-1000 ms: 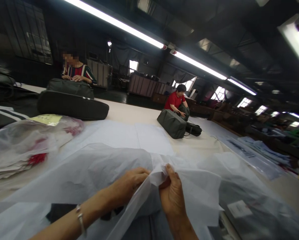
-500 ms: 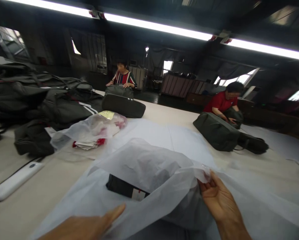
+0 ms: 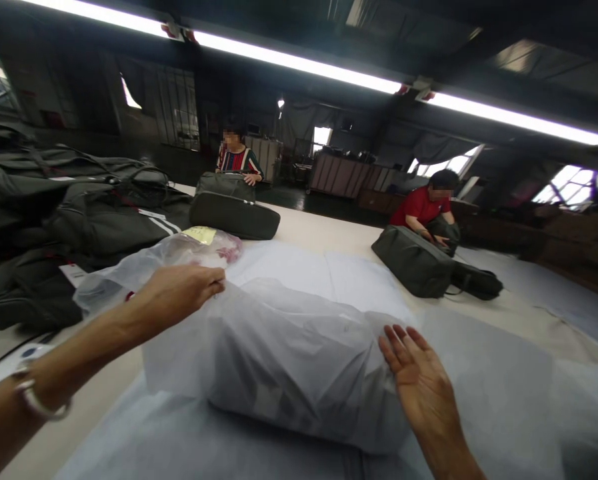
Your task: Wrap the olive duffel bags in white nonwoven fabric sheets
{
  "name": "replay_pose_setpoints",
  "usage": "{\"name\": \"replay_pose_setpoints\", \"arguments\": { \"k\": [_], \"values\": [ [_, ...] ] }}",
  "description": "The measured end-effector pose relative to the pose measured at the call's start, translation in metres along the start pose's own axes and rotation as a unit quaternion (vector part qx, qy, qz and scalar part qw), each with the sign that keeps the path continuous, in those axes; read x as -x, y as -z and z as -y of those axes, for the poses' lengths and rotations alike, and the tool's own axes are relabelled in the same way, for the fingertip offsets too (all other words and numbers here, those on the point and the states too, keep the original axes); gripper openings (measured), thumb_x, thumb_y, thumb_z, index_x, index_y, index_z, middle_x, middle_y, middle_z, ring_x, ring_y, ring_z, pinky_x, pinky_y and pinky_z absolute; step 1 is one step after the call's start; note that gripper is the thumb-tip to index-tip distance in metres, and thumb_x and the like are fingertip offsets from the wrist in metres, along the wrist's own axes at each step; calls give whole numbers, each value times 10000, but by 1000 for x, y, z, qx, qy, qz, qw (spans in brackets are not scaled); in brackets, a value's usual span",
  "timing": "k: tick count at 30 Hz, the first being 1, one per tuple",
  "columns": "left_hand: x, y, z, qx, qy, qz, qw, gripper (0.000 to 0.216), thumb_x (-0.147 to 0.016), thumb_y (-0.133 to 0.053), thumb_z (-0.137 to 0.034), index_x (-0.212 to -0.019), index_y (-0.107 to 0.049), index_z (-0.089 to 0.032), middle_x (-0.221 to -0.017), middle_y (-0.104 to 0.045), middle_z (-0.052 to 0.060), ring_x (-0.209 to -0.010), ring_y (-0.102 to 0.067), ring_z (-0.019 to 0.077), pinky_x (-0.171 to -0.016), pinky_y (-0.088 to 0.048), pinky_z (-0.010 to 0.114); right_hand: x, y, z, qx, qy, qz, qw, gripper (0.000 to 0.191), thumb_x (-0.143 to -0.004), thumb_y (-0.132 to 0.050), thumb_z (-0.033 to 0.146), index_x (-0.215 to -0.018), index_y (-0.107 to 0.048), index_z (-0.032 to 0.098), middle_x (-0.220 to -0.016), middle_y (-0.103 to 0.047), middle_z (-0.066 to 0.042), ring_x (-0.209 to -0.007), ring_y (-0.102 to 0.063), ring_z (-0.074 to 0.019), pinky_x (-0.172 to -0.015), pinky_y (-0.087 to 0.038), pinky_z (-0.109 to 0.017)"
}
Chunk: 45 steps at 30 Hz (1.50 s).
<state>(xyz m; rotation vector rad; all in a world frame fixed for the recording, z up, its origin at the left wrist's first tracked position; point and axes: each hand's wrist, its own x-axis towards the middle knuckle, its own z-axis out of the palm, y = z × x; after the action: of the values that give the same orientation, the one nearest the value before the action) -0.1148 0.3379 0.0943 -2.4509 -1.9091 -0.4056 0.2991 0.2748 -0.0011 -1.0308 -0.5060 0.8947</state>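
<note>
A dark bag, blurred beneath a thin white wrapping sheet (image 3: pixel 289 360), lies in front of me; the sheet hides most of it. My left hand (image 3: pixel 193 287) is closed on the sheet's upper left edge and lifts that corner. At the right end of the bundle, my right hand (image 3: pixel 419 373) rests with its fingers extended against the sheet, palm partly turned up. More flat white sheets (image 3: pixel 299 267) lie under and behind the bundle. A silver bracelet (image 3: pixel 43 403) circles my left wrist.
Dark green bags (image 3: pixel 113 207) are heaped on the left, beside a clear plastic bag (image 3: pixel 179 250). Another dark bag (image 3: pixel 233 217) stands farther back. Two people work across the table, one near a green bag (image 3: pixel 413 260). A white device (image 3: pixel 23 363) lies at left.
My left hand has risen and moved forward with the sheet's edge, covering the dark bag and its white tag. My right hand's pinch has loosened into extended fingers.
</note>
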Motion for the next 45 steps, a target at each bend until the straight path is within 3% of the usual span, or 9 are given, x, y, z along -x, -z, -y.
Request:
{"name": "replay_pose_setpoints", "arguments": {
  "k": [3,7,9,17,26,30,34,39,45],
  "values": [
    [-34,-23,2,-28,-23,59,998,235,-899,-463,-355,-773,-611,-223,-771,-678,42,-770,-620,252,-614,-285,290,-8,11,-5,244,142,34,959,388,-733,-739,443,-1037,-636,225,-1181,-670,-77,-1156,-613,-284,-1074,-444,-533],
    [-57,-72,13,0,-14,136,991,238,-869,-484,-397,-769,-620,-229,-829,-708,54,-839,-655,271,-634,-358,301,-22,30,-9,535,295,151,777,366,-860,-571,460,-1114,-679,220,-1309,-621,-93,-1325,-461,-313,-1171,-257,-585],
    [-57,-88,19,20,3,152,988,273,-878,-459,-438,-802,-623,-233,-855,-716,62,-854,-662,275,-661,-397,312,-27,36,-12,589,296,177,730,405,-922,-481,442,-1231,-634,231,-1359,-588,-72,-1365,-416,-283,-1177,-261,-559],
    [-29,-67,-21,-2,-116,-131,985,442,-966,-361,-484,-1193,-581,-175,-1235,-644,139,-1181,-552,310,-1095,-282,501,-36,36,-6,540,237,180,787,345,-849,-622,456,-1161,-685,323,-1309,-626,-20,-1333,-450,-282,-1195,-188,-557],
    [-58,-92,-125,43,-152,57,986,294,-926,-517,-405,-1066,-647,-182,-1027,-692,98,-961,-645,285,-807,-460,383,-65,6,20,519,312,196,772,463,-822,-658,394,-1268,-604,280,-1416,-537,-64,-1370,-407,-263,-1189,-190,-523],
    [-61,-94,-127,85,-138,70,984,145,-920,-528,-350,-901,-607,-229,-877,-689,14,-794,-643,206,-661,-398,291,-85,-10,31,558,252,266,744,492,-773,-699,469,-1210,-631,255,-1341,-600,-76,-1336,-445,-290,-1187,-106,-557],
    [-64,-85,-123,72,-181,31,980,190,-961,-473,-367,-861,-553,-228,-837,-670,-6,-732,-626,177,-627,-354,273,-96,-19,39,599,176,347,700,288,-826,-618,496,-772,-672,219,-820,-705,3,-822,-631,-196,-1097,-299,-484],
    [-83,-80,-126,7,-191,10,981,261,-976,-430,-453,-892,-548,-236,-739,-670,-8,-665,-630,200,-553,-277,284,-107,-18,42,588,189,315,720,328,-866,-544,516,-749,-628,222,-685,-610,32,-670,-532,-145,-650,-406,-267],
    [-110,-124,-126,61,-195,80,976,204,-927,-503,-406,-814,-550,-243,-795,-681,-13,-733,-634,187,-582,-322,277,-119,-16,18,659,226,273,663,307,-864,-543,483,-723,-653,234,-714,-652,15,-673,-536,-152,-643,-366,-278]
  ]
}}
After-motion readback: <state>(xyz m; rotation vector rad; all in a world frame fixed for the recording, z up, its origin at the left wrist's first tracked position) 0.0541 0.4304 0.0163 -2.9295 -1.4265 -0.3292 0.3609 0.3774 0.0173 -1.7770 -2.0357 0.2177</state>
